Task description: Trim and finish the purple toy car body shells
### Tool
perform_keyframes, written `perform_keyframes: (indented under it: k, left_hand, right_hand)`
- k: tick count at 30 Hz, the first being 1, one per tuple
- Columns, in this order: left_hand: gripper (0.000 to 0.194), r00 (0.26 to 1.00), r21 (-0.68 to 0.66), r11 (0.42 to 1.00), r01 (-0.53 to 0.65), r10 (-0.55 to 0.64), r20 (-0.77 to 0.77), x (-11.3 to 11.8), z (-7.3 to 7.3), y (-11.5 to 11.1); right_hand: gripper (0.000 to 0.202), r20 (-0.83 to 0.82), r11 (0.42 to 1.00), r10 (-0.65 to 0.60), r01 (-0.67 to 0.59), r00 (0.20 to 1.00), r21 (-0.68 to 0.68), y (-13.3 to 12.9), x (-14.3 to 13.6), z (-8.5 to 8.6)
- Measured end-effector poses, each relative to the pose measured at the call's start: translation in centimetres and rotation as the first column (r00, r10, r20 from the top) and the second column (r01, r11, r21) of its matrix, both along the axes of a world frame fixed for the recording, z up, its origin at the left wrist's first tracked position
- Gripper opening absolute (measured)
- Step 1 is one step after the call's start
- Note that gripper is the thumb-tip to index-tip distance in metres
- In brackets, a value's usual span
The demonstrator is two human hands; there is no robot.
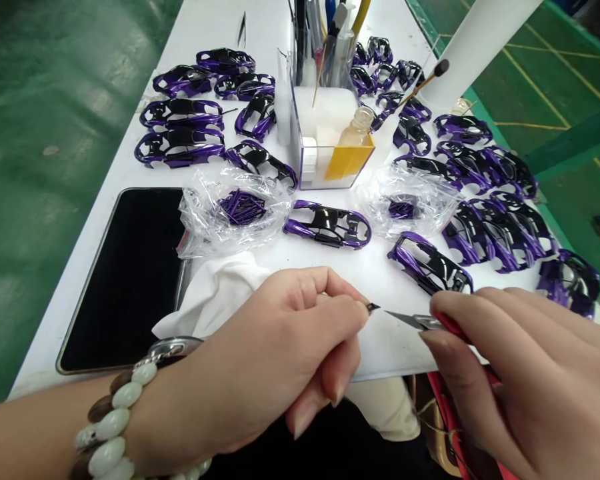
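Observation:
Near the table's front edge, my left hand (300, 333) pinches a small dark part (373, 307) between thumb and forefinger; most of it is hidden by the fingertips. From the right, my right hand (525, 373) grips a craft knife (427, 323) with a red handle. Its pointed blade aims left at the small part, with a narrow gap between them. Beyond the hands lie a purple and black toy car body shell (330, 225) and another shell (430, 263). Two clear plastic bags hold thin purple pieces (241, 207) and smaller purple pieces (401, 208).
A black tablet (125, 280) lies at the left beside a white cloth (213, 287). A clear organizer box (305, 143) with tools and a small bottle (357, 127) stands mid-table. Many more car shells (180, 147) line both sides. A white post (473, 50) rises at the right.

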State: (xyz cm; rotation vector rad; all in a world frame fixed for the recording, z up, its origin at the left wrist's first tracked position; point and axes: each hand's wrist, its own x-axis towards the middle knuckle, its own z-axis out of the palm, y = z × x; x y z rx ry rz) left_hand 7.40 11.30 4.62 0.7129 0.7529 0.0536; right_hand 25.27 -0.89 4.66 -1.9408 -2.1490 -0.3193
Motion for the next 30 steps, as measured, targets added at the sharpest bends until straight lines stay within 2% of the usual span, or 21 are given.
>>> perform_keyframes:
  k: [10, 20, 24, 30]
  left_hand:
    - [0.018, 0.999, 0.035, 0.999, 0.038, -0.038, -0.017, -0.07, 0.02, -0.10]
    - [0.016, 0.997, 0.061, 0.997, 0.046, -0.042, -0.059, 0.10, 0.37, 0.00]
    - [0.013, 0.996, 0.090, 0.994, 0.053, -0.046, -0.074, 0.05, 0.21, -0.12]
    - [0.015, 0.993, 0.099, 0.992, 0.083, -0.073, -0.095, -0.09, 0.24, -0.16]
  right_hand:
    - [0.030, 0.038, 0.998, 0.036, -0.034, 0.999, -0.061, 0.05, -0.24, 0.10]
    - [0.033, 0.065, 0.999, 0.036, -0.034, 0.997, -0.027, -0.21, -0.26, 0.01]
    - [0.032, 0.137, 1.000, 0.008, -0.004, 0.991, -0.031, -0.15, -0.31, 0.02]
    - [0.032, 0.266, 0.999, 0.046, -0.039, 0.963, -0.032, -0.04, -0.43, 0.07]
